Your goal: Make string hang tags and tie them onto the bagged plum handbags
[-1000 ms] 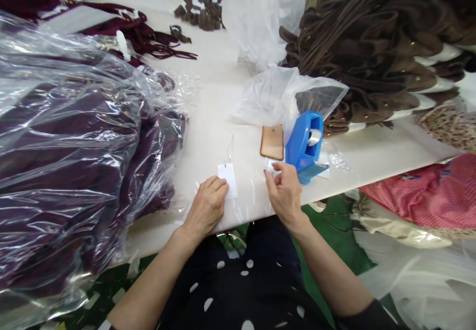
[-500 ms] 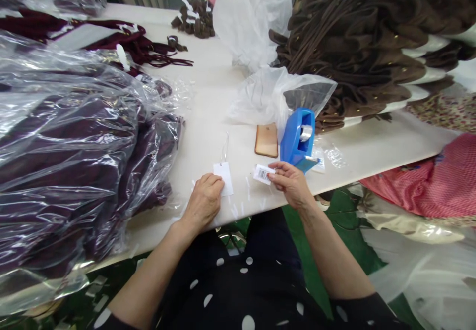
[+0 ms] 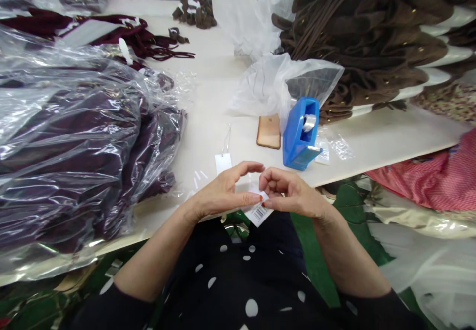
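Note:
Over the table's front edge, a small white barcode tag [image 3: 258,214] is pinched in my right hand [image 3: 292,191], whose fingers are curled. My left hand [image 3: 230,191] comes to the tag's other side with thumb and fingers spread apart, the thumb tip at its top edge. Behind my left hand a plain white tag [image 3: 223,162] with a loop of string lies flat on the table, partly covered. A blue tape dispenser [image 3: 297,137] stands behind my right hand. Left of the dispenser lies a phone [image 3: 268,132] in a tan, brown-edged case.
Plastic-wrapped dark purple garments [image 3: 70,151] fill the left side of the table [image 3: 208,82]. Brown garments [image 3: 357,47] are piled at the back right, beside clear plastic bags [image 3: 256,87]. Small brown bundles [image 3: 195,10] sit at the back. Part of another person's arm shows at the top left.
My left hand has left the plain tag and moved right, its fingers opening. My right hand has drawn the barcode tag left and closer to my body. The view has shifted slightly.

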`<state>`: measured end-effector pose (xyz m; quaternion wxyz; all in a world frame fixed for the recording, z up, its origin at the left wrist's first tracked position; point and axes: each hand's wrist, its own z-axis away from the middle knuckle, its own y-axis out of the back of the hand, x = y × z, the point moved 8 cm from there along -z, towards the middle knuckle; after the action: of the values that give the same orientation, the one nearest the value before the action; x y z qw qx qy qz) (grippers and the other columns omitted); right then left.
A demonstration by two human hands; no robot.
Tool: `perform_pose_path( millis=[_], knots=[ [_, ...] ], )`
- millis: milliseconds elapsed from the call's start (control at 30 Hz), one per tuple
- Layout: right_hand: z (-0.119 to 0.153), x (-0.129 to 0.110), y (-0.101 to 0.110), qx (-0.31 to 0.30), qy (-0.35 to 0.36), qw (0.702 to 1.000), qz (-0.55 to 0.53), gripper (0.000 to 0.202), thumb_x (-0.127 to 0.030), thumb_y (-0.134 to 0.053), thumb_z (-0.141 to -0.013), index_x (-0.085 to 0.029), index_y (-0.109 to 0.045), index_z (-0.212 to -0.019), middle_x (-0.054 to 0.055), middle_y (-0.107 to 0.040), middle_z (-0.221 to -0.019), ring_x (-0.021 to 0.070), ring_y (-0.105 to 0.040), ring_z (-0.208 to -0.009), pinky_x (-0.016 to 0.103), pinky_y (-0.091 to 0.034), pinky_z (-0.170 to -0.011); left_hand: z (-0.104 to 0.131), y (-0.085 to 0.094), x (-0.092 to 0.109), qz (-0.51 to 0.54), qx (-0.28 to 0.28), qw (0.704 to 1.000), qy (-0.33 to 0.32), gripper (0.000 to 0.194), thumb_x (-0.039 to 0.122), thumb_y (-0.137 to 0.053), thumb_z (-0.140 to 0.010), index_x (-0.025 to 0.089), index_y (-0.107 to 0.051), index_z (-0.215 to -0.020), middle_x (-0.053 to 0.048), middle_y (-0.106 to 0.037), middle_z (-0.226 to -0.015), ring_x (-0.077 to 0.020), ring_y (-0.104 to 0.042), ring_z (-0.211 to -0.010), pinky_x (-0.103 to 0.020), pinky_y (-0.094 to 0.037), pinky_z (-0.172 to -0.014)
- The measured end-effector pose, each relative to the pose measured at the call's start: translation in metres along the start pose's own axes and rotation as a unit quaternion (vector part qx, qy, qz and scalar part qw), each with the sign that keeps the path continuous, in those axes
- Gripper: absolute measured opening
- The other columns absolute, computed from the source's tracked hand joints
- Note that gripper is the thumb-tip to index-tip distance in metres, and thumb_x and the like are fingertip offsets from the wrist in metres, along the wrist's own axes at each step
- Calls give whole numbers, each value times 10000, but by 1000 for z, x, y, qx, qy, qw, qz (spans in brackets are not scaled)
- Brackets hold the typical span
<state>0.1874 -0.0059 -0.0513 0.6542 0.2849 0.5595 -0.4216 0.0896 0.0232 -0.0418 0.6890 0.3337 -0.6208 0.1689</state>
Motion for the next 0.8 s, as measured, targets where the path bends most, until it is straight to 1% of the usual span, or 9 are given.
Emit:
perform_pose_path(
  millis=[67,167,267,367,433,500,600,667,800],
  knots=[
    [3,-4,-5,-28,-10,1000,-2,226,-157,-658,-694,-159,-509,-863,-37,-506,-689,60,-450,-579,174,-343,-508,-2,-16,-6,151,-60,986,48,463,295,-666,-714,138,-523,-1126,-95,-598,-1105,-214,-557,-1028,-331,-433,-881],
    [5,-4,0,-20,-4,1000,2,270,-170,-656,-706,-159,-526,-943,-16,-548,-724,72,-486,-598,180,-356,-512,5,-34,-26,310,-62,938,140,356,252,-722,-650,128,-567,-945,-37,-632,-840,-146,-600,-736,-249,-458,-658],
    [4,5,11,31,13,999,10,311,-186,-681,-694,-163,-540,-971,-12,-578,-710,78,-507,-587,187,-376,-516,18,-55,-44,368,-49,904,210,312,222,-774,-575,105,-605,-810,-6,-616,-686,-96,-548,-580,-198,-405,-545],
    [2,14,17,94,35,994,44,270,-236,-684,-706,-167,-571,-941,-5,-580,-705,99,-521,-595,214,-409,-525,27,-72,-54,404,-28,882,240,250,235,-761,-593,78,-662,-761,-22,-625,-649,-91,-534,-555,-202,-397,-544],
    [7,9,22,172,88,972,136,216,-260,-652,-746,-181,-599,-939,24,-594,-792,138,-554,-703,266,-456,-613,30,-73,-58,430,29,871,236,224,239,-749,-613,85,-682,-761,-23,-633,-650,-93,-538,-562,-207,-397,-560],
    [20,-3,20,247,156,921,258,181,-253,-600,-797,-203,-620,-970,58,-596,-937,182,-553,-887,339,-460,-775,31,-69,-60,438,85,866,225,201,229,-744,-620,97,-690,-762,-15,-634,-652,-88,-533,-570,-201,-385,-566],
    [35,-9,2,258,202,869,371,256,-254,-552,-837,-220,-601,-1086,90,-580,-1085,224,-497,-1055,424,-391,-928,31,-63,-59,426,113,873,209,200,233,-720,-648,113,-697,-807,-10,-634,-676,-87,-524,-600,-203,-382,-595],
    [39,-3,-10,238,196,873,379,316,-271,-548,-842,-218,-567,-1153,98,-585,-1117,233,-495,-1071,441,-381,-945,30,-60,-56,409,118,883,195,180,246,-694,-673,121,-694,-802,-3,-624,-676,-89,-514,-611,-207,-383,-608],
    [40,19,-16,254,143,921,259,288,-304,-535,-854,-226,-586,-1127,83,-623,-1063,214,-557,-999,383,-448,-872,29,-57,-53,368,126,901,193,152,266,-660,-687,128,-679,-749,11,-591,-636,-89,-495,-588,-210,-386,-592]
  ],
)
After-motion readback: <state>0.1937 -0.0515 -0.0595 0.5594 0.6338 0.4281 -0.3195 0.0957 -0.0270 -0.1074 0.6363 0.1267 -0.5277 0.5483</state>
